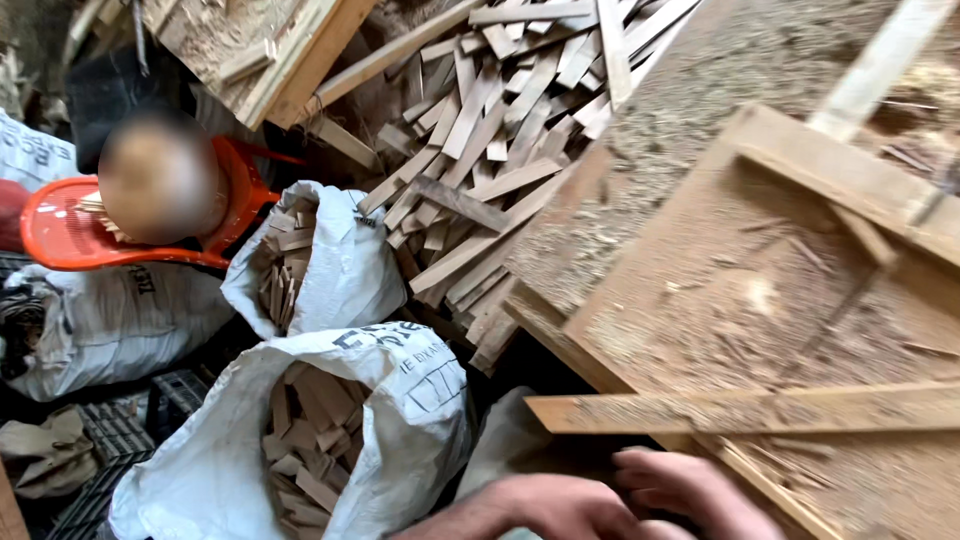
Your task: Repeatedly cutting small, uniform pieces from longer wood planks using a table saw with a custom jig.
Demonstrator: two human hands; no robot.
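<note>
Only one of my hands shows, blurred, at the bottom edge; I take it for my right hand. Its fingers are curled and point right, just under a long thin wooden strip that lies across the edge of a sawdust-covered wooden board. I cannot tell whether the fingers touch the strip or grip anything. My left hand is out of view. Left of the hand stands an open white woven sack filled with short wood offcuts.
A second white sack of offcuts stands behind the first. A big heap of wooden slats lies at the top centre. At the left are an orange plastic chair, another person beside it and more sacks.
</note>
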